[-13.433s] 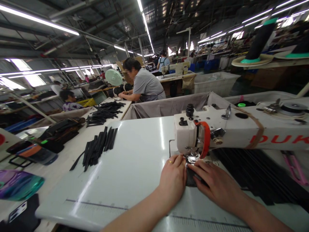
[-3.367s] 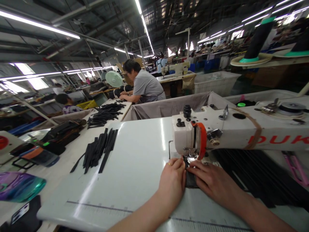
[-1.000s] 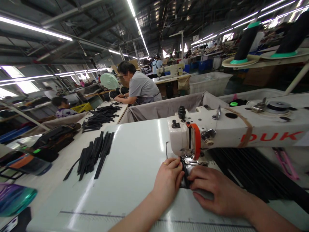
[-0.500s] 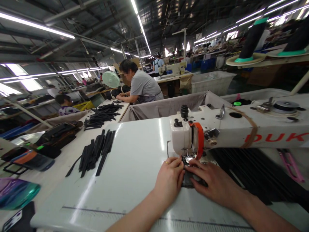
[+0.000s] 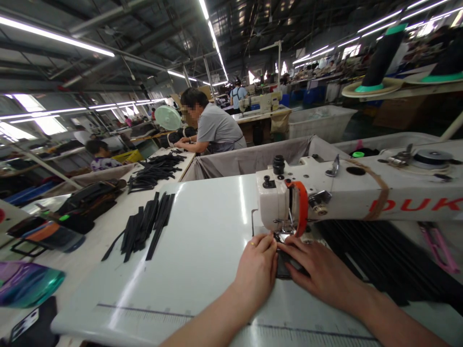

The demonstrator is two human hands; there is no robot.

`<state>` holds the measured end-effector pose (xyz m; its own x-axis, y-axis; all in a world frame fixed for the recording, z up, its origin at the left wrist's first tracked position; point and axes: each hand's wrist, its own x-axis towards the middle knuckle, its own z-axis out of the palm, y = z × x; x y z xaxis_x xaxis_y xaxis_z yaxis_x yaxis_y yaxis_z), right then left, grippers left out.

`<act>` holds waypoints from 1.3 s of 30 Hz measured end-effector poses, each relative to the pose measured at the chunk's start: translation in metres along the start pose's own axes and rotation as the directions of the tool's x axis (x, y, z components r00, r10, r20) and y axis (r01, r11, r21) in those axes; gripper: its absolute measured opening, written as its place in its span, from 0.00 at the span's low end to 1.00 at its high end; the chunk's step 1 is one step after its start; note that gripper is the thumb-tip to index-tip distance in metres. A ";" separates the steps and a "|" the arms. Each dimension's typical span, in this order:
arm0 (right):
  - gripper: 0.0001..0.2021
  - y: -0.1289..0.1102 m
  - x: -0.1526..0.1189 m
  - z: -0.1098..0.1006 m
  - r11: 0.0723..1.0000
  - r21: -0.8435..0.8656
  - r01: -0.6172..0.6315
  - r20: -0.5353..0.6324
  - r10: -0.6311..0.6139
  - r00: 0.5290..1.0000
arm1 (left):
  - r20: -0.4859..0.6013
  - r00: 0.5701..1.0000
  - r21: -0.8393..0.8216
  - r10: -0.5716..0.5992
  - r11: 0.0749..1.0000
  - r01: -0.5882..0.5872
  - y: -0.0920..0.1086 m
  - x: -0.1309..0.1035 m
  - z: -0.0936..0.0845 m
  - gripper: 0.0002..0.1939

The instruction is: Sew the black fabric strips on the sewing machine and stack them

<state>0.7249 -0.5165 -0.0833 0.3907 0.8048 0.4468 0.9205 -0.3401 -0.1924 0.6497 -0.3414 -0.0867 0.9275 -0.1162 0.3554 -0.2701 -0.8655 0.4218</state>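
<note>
My left hand [image 5: 256, 262] is closed at the sewing machine's needle area, its fingertips pinched together just left of the presser foot [image 5: 282, 236]. From the other side my right hand [image 5: 321, 270] reaches in, with its fingertips meeting the left ones in front of the foot and its thumb lower down. Whatever lies between the fingertips is too small and covered to make out. A dark flat patch [image 5: 284, 271] shows between the hands, cloth or machine plate, I cannot tell which. Above them is the white sewing machine head [image 5: 273, 202] with an orange guard [image 5: 302, 207].
Black strips [image 5: 144, 226] lie on the pale tabletop to the left, and a longer dark bundle [image 5: 365, 255] lies under the machine arm. Pink scissors-like handles [image 5: 439, 248] are at right. A bottle [image 5: 31, 284] and a phone [image 5: 31, 323] stand at left. A co-worker [image 5: 219, 125] sits beyond.
The whole view has shifted slightly, with things appearing a little further right. My hands stay at the presser foot, and the right fingertips have moved a little closer to the left ones.
</note>
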 end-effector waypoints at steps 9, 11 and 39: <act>0.19 0.000 -0.001 0.000 1.000 -0.010 0.010 0.009 -0.009 1.000 | 0.057 0.998 0.068 -0.038 0.997 0.034 0.003 0.003 0.000 0.15; 0.19 0.000 -0.001 0.000 1.000 -0.008 0.011 0.010 -0.011 1.000 | 0.062 0.997 0.085 -0.045 0.996 0.039 0.003 0.003 0.000 0.15; 0.10 0.047 -0.017 -0.014 0.802 -0.413 -0.431 -0.150 0.407 0.901 | 0.046 0.998 0.045 0.040 0.998 -0.042 -0.045 0.046 -0.004 0.10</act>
<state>0.7620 -0.5526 -0.0878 0.7269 0.5142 0.4551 0.5714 -0.8205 0.0144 0.7034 -0.3056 -0.0862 0.9269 -0.1730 0.3331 -0.2969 -0.8809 0.3685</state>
